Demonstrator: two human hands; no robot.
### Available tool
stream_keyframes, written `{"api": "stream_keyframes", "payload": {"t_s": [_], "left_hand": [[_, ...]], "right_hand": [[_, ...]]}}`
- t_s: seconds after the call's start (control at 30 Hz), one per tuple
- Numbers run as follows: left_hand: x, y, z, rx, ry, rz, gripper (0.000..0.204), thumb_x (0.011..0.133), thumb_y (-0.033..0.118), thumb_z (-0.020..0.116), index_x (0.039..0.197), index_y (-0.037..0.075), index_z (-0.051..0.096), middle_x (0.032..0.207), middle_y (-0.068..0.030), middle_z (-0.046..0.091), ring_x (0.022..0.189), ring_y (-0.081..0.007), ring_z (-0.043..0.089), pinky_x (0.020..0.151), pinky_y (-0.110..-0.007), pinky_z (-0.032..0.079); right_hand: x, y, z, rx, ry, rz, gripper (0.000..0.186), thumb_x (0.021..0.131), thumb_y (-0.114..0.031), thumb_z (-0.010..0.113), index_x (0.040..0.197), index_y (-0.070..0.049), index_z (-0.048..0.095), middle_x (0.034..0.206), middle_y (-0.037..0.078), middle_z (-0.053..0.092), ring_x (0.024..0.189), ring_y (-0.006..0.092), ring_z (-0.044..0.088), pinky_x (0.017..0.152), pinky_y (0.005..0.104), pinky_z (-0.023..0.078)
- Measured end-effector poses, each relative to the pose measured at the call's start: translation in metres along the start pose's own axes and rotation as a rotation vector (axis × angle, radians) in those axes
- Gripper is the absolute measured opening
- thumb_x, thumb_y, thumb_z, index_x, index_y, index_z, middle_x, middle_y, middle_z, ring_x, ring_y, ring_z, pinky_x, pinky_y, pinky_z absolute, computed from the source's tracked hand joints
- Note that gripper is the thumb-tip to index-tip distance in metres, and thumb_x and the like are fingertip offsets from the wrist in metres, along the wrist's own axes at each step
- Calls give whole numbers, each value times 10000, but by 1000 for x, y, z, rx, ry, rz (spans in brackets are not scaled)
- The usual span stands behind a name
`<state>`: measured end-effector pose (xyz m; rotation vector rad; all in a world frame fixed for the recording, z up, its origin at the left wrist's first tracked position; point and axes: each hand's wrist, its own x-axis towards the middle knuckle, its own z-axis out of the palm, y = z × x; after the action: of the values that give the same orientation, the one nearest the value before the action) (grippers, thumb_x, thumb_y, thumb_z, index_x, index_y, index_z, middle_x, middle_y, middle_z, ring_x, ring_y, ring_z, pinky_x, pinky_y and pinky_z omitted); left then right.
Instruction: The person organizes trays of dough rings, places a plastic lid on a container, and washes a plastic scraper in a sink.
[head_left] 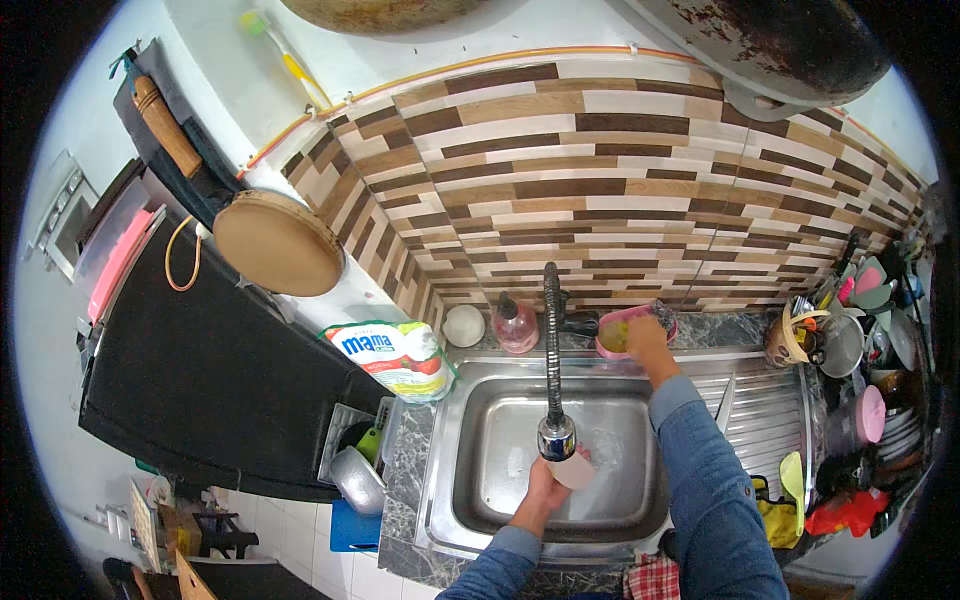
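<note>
My left hand (541, 492) is closed around a pale, pinkish, cup-like thing (574, 470) over the sink (500, 500), right below the faucet head (557, 438). The faucet's flexible black neck (552, 340) rises behind it. Behind the sink, my right hand (648, 340) reaches into a pink tray (607, 352) on the ledge. Its fingers are closed on a yellow-green sponge (615, 335); the fingertips are partly hidden. A bottle of pink liquid (515, 325) and a white round bowl (464, 326) stand left of the tray.
A knife (726, 402) lies on the ribbed drainboard (770, 385). Dishes and utensils crowd the right side, near a utensil basket (790, 340). A white detergent pouch (392, 358) leans at the sink's left corner. A blackened pan (770, 50) hangs above right.
</note>
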<state>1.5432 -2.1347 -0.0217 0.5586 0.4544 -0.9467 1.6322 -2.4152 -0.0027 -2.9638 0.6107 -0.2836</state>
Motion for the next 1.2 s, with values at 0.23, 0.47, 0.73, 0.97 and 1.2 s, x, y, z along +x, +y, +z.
{"api": "stream_keyframes", "payload": {"t_s": [0.23,0.47,0.73,0.97,1.2], "left_hand": [[-11,2,-18,-34,-64,60,320,833,207,362,1046,-10,462,930,-148,550,905,-272,536,826,-378,428],[-27,5,-18,2,29,71,366,805,237,375,1055,-18,455,919,-149,556,899,-286,538,823,-385,428],[-30,10,-5,-61,20,-14,369,808,376,377,967,67,503,815,-107,550,832,-288,531,802,-459,409],[-27,2,7,5,-17,-226,434,795,459,335,1043,134,481,906,-105,534,843,-287,513,773,-559,349],[1,-25,-3,22,-92,-420,591,764,597,286,1079,130,467,995,-135,508,840,-291,512,727,-532,356]], "right_hand": [[19,4,9,373,-219,127,243,722,-149,535,943,-53,561,945,132,583,944,265,534,700,363,459],[6,-18,16,1585,-3,763,285,794,-158,456,1061,-94,380,980,85,470,832,311,519,624,564,456],[3,-12,26,688,221,253,295,653,-26,546,945,-69,550,917,139,558,823,307,556,616,418,477],[-8,-19,5,450,312,314,183,606,56,491,687,-45,620,642,149,586,680,281,583,638,365,449],[-138,-30,-8,1003,164,250,201,685,24,492,858,-24,583,801,47,588,718,131,519,656,268,423]]}}
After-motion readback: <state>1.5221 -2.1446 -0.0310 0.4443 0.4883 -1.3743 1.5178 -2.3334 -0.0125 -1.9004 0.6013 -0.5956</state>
